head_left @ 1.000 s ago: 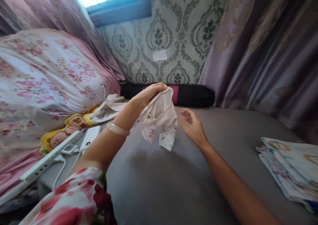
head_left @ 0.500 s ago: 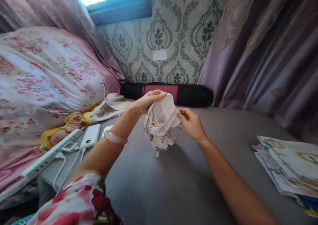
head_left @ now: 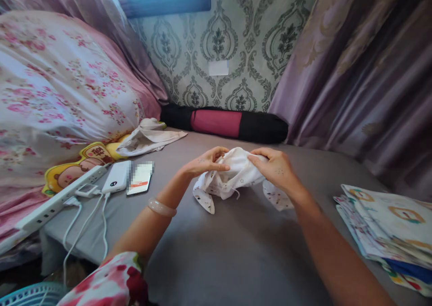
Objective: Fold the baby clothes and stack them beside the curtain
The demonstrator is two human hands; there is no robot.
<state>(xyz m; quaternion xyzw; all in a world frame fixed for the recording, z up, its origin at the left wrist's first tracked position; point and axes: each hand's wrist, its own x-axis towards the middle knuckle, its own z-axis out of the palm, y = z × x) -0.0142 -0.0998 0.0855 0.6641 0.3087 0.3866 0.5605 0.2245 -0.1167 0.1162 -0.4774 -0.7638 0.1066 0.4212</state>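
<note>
A small white shirt [head_left: 232,180] with tiny printed stars and dark specks is bunched between my two hands, just over the grey bed surface. My left hand [head_left: 205,161] has its thumb and fingers closed on the shirt's left edge. On the other side, my right hand [head_left: 275,164] pinches the upper right edge, thumb in front. Sleeve-like ends hang down at both sides, and a thin tie dangles at the front. The folds hide part of the shirt.
Folded printed cloths [head_left: 388,220] are stacked at right. At left lie a phone [head_left: 140,178], a white power bank [head_left: 117,176], a power strip [head_left: 60,200] with cables, and a crumpled white cloth [head_left: 151,139]. A black and maroon roll [head_left: 216,123] lies along the wall.
Both hands have lowered the shirt and moved slightly apart. It has gone from hanging upright to spreading wider, with its ends now out to both sides. The view has tilted downward.
</note>
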